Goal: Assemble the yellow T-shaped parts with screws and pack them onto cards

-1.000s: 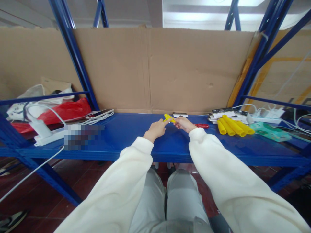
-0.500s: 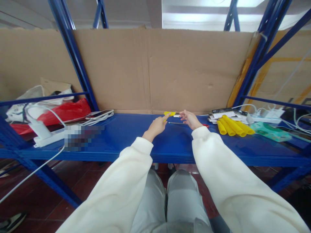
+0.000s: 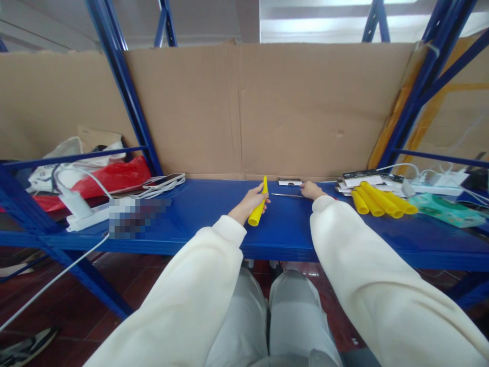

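While our left hand (image 3: 249, 203) wraps a yellow tube (image 3: 257, 213), the metal shaft (image 3: 286, 194) lies crosswise, running left from our nearer right hand (image 3: 312, 190), whose grip we can't tell.

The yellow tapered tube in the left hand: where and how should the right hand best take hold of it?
Probably best around the wide lower part of the yellow tapered tube, coming from the right. The left hand covers its middle, while this round part sticks out below the fingers, exposed on the right side.
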`<state>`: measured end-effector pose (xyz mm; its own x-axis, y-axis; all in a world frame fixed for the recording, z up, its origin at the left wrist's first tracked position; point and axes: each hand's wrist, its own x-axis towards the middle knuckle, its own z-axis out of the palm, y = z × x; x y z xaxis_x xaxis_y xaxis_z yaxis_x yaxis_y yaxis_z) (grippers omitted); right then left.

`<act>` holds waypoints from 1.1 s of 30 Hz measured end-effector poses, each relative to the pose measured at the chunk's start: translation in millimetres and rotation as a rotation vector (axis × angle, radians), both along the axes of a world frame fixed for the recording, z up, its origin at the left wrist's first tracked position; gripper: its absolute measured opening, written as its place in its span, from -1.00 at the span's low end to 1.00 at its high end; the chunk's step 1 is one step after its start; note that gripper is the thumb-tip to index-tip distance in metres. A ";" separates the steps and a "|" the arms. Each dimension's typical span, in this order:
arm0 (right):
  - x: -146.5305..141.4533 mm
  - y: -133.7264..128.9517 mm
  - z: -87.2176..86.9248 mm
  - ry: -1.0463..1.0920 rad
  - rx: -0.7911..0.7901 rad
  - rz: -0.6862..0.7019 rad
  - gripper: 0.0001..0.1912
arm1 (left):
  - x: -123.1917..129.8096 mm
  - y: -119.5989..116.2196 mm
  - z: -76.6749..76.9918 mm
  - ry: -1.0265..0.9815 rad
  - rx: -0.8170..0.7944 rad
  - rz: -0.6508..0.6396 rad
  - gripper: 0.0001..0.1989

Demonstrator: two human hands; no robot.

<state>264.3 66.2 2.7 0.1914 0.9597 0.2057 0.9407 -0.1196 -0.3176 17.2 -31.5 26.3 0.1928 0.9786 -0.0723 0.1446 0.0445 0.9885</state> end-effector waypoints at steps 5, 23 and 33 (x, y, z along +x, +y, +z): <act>-13.6 3.2 6.0 -0.142 -0.036 0.024 -0.65 | 2.6 -1.9 -4.9 0.007 0.018 -0.008 -0.31; -11.2 1.8 7.6 -0.267 -0.091 0.084 -0.63 | 0.3 5.3 -9.1 -0.138 -0.054 -0.020 -0.29; -17.5 -2.3 5.9 0.076 0.154 0.197 -0.76 | -2.6 1.0 -5.2 -0.182 -0.086 -0.039 -0.28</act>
